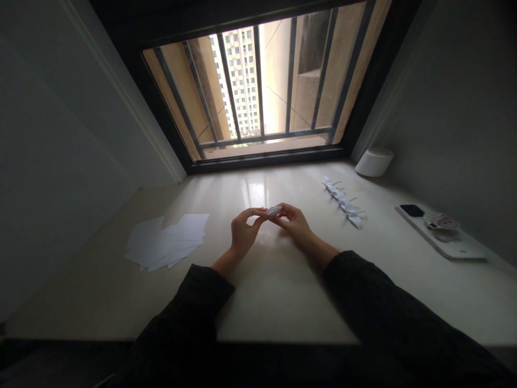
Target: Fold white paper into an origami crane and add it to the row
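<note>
A small piece of folded white paper [274,211] is pinched between my two hands, above the middle of the pale sill. My left hand [244,230] grips its left side between thumb and fingertips. From the other side, my right hand [296,223] holds it with thumb and fingers closed. The fingertips cover part of its folds. To the right, several folded paper cranes [343,203] stand in a slanting row. Loose white paper sheets [167,241] lie overlapping on the left.
A phone [464,249] lies at the right with a small round-topped object [443,222] on it. Near the window's right corner stands a white cylinder-like object [374,163]. The barred window [258,86] closes off the back, and the sill's front edge [283,341] runs below my forearms.
</note>
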`<state>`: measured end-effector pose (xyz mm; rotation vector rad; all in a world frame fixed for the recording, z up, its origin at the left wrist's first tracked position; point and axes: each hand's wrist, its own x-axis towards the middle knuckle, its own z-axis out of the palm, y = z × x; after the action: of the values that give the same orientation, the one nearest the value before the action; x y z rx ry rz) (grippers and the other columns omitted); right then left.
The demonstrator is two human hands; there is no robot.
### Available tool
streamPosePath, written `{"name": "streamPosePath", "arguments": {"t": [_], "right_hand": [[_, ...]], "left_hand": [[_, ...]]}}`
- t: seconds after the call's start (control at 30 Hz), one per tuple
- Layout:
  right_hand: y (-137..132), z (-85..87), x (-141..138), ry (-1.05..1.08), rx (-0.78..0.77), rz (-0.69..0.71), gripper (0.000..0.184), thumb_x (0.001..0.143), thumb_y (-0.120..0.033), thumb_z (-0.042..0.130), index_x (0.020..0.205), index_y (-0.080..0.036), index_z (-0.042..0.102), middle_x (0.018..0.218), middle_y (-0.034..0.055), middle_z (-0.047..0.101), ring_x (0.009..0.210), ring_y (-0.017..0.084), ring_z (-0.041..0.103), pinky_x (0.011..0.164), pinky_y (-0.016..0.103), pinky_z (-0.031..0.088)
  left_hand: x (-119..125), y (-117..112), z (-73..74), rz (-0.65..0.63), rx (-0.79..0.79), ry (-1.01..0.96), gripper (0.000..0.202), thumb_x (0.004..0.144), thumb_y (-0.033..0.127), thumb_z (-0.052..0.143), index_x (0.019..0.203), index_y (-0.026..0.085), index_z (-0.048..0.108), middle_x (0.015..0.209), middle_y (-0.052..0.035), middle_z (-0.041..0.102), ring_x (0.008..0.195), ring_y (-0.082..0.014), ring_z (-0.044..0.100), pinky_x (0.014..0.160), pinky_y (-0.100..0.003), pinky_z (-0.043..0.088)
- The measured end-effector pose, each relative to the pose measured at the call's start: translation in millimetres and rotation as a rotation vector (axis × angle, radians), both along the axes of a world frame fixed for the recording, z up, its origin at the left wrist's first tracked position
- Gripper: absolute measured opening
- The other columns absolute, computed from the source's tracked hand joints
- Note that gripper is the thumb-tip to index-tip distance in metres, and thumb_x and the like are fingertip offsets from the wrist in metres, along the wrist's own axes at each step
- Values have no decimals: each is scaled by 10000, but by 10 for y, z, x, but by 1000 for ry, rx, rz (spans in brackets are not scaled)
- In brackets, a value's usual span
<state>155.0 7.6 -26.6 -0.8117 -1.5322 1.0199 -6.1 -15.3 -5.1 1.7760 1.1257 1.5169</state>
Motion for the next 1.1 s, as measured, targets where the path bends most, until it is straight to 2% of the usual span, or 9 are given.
{"name": "streamPosePath", "arguments": {"t": [0.33,0.43,0.77,0.93,1.1], "right_hand": [[19,-10,-1,28,-55,17,306,682,-481,716,789,-212,618,779,18,665,759,178,613,702,316,447],[26,-22,0,38,-74,22,301,679,-467,725,800,-211,624,796,21,669,763,177,615,707,318,448],[9,4,-10,35,-124,6,328,666,-476,733,818,-199,643,764,26,685,727,174,627,679,311,461],[-21,21,-21,2,-163,-22,359,673,-493,725,874,-196,697,802,58,718,745,198,656,655,315,477],[-33,-6,-32,4,-193,-73,363,675,-484,726,903,-201,734,855,76,739,773,221,667,673,340,499]], "left_hand": [[7,91,-109,-84,-282,-247,253,625,322,787,793,161,686,828,-51,698,823,-183,655,836,-355,506],[4,94,-109,-95,-299,-272,284,607,321,797,797,154,669,821,-50,694,802,-176,654,822,-349,510],[-13,83,-90,-36,-273,-144,274,678,390,738,805,151,693,819,-70,699,818,-188,653,793,-328,507],[5,109,-128,-72,-301,-241,415,683,380,735,1025,157,661,823,-55,704,771,-164,663,755,-304,517],[-12,117,-129,-71,-373,-209,323,675,411,725,849,140,725,870,-97,726,822,-204,673,799,-343,512]]}}
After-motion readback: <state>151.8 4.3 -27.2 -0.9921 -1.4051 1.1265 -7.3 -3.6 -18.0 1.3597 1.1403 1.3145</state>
